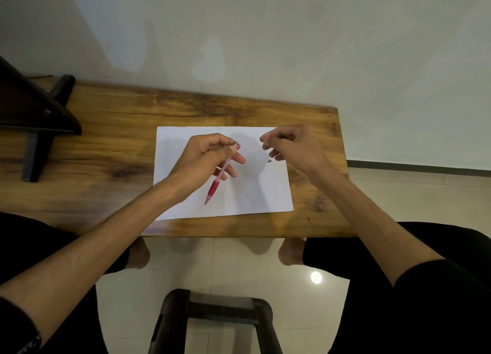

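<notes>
One wooden table (pixel 106 146) by a wall (pixel 265 48) bears paper (pixel 260 191); left hand (pixel 204 157) grips pen (pixel 216 183), right hand (pixel 292 143) curled.

Looks like a plain study or office corner: narrow wooden table (pixel 106 146) set against a bare pale wall (pixel 292 34), glossy cream floor tiles (pixel 233 263), dark baseboard (pixel 425 165), dark stool (pixel 220 311), white paper sheet (pixel 260 191).
</notes>
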